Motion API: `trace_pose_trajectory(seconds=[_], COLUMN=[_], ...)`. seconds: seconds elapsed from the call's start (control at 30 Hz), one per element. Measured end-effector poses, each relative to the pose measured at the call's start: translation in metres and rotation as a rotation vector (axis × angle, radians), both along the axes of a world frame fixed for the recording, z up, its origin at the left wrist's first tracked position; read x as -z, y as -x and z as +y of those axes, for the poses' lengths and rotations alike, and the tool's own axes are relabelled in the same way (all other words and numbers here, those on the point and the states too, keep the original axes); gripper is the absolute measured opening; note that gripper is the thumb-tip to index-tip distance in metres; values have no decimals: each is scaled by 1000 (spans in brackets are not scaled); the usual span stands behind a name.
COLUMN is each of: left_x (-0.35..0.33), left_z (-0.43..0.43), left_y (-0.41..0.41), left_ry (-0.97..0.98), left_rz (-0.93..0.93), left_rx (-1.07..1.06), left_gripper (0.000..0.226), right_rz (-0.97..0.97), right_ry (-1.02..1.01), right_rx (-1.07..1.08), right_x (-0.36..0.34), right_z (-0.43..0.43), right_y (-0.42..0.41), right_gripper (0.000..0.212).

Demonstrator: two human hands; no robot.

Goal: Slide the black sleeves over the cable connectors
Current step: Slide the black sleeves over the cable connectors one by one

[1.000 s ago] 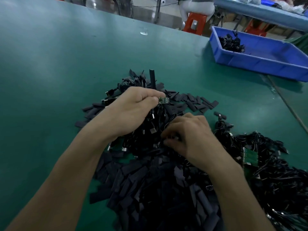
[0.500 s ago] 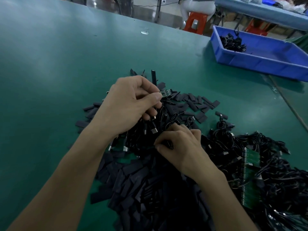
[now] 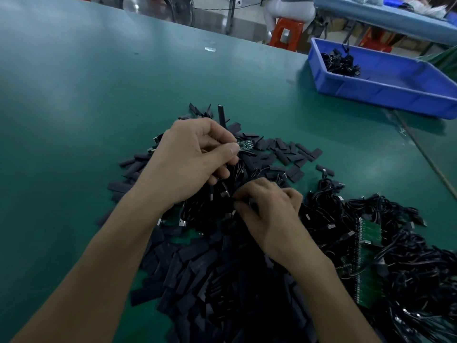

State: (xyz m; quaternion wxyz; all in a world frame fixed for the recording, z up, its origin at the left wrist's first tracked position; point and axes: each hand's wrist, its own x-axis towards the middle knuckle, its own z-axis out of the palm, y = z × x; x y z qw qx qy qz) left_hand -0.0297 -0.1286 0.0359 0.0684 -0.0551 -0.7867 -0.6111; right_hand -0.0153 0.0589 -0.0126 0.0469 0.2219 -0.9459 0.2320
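A heap of flat black sleeves (image 3: 212,276) covers the green table in front of me, with more sleeves (image 3: 289,154) scattered behind it. My left hand (image 3: 190,162) pinches a small green connector board (image 3: 244,145) between thumb and forefinger, and its black cable hangs down under the palm. My right hand (image 3: 269,214) rests lower on the pile, fingertips pinched on a black piece at its left edge; what that piece is I cannot tell. Tangled black cables (image 3: 371,233) with metal plugs lie at the right.
A blue bin (image 3: 385,92) holding a few black cables stands at the back right. Green circuit board strips (image 3: 368,258) lie among the right-hand cables. Orange stools and another bench are beyond the table's far edge. Bare green table lies to the left.
My right hand has slid left and toward me on the pile. My left hand has stayed raised with the connector board pinched.
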Motion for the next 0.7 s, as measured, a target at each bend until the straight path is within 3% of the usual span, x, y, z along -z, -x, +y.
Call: trace_pose_trajectory(seconds=[0.17, 0.27, 0.4, 0.5, 0.6, 0.7], left_x=[2, 2, 1, 0, -1, -1], left_z=[-1, -2, -1, -1, 0, 1], left_y=[0, 0, 0, 0, -1, -2], left_ry=[4, 11, 26, 25, 23, 22], left_rz=[23, 24, 8, 19, 23, 12], left_rx=[-27, -38, -52, -76, -84, -79], left_gripper=[3, 4, 5, 6, 5, 5], right_rz=[-85, -87, -55, -151, -293, -127], right_ry=[394, 627, 667, 471, 15, -330], right_rx=[58, 103, 156, 88, -14, 15], right_x=[-20, -29, -31, -28, -25, -20], right_z=[12, 17, 19, 21, 20, 16], right_y=[6, 7, 9, 9, 8, 1], right_gripper=[30, 31, 33, 30, 19, 22])
